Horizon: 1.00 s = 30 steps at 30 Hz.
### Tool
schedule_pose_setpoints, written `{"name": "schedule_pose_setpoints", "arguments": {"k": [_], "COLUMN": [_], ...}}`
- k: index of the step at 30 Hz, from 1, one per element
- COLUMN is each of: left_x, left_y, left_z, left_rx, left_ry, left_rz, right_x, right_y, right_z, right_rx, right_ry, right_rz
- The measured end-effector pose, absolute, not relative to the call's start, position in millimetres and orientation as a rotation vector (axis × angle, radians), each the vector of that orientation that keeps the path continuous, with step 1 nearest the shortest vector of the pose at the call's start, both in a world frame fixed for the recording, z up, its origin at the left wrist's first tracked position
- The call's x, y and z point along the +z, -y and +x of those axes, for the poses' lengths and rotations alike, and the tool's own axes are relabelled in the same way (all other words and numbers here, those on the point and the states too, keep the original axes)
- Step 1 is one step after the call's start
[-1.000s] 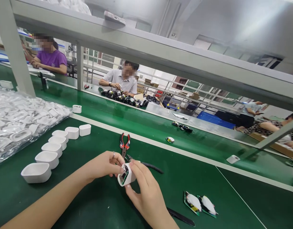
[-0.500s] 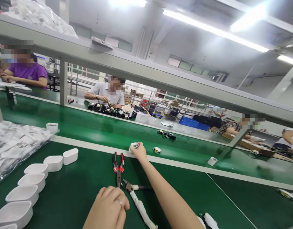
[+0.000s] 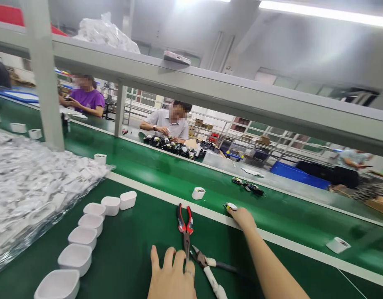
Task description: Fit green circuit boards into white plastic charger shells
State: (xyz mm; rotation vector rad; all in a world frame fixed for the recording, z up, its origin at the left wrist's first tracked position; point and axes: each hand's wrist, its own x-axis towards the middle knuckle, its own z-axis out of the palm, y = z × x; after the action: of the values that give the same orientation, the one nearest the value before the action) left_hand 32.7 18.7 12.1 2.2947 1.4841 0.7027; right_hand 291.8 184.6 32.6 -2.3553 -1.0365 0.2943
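Observation:
My right hand (image 3: 244, 220) reaches out to the green belt, its fingers pinched on a small white-and-green part (image 3: 230, 207). My left hand (image 3: 173, 272) lies over the dark green mat with fingers spread and nothing in it. Just beyond it are red-handled pliers (image 3: 186, 232), their tip beside my left fingers. Cutters with white-wrapped handles (image 3: 210, 270) lie between my two hands. A white housing with something inside (image 3: 198, 193) stands on the belt, left of my right hand.
White cups (image 3: 82, 237) form a curved row at the left, beside a plastic bag of white pieces (image 3: 38, 187). A grey shelf beam (image 3: 210, 81) crosses above. Another white housing (image 3: 338, 245) sits at the right. Across the belt, a person handles dark parts (image 3: 169, 146).
My right hand has let go of the white housing and moved right onto the small part. My left hand's fingers have spread. The view has turned left.

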Motion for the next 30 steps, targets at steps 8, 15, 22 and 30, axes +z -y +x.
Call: {"name": "schedule_pose_setpoints", "arguments": {"k": [8,15,22,30], "left_x": [20.9,-5.4,5.4,22.8], "left_y": [-76.3,-95.1,-85.8,-44.9], "left_z": [-29.6,-44.1,-49.3,2.1], "left_rx": [0.878,0.993,1.178,1.066], "left_ry": [-2.347,-2.410,-2.079,-1.057], "left_rz": [1.997,1.844,1.797,1.621], "right_x": [42.0,50.1,50.5,44.6], "right_y": [-143.8,-67.3,-19.3,10.8], "right_z": [293.7,264.4,221.2,208.9], "right_rx": [0.656,1.108,1.320,1.348], "right_ry": [0.973,0.857,0.792,0.841], "right_rz": [-2.034,-1.411,-1.131,-0.998]}}
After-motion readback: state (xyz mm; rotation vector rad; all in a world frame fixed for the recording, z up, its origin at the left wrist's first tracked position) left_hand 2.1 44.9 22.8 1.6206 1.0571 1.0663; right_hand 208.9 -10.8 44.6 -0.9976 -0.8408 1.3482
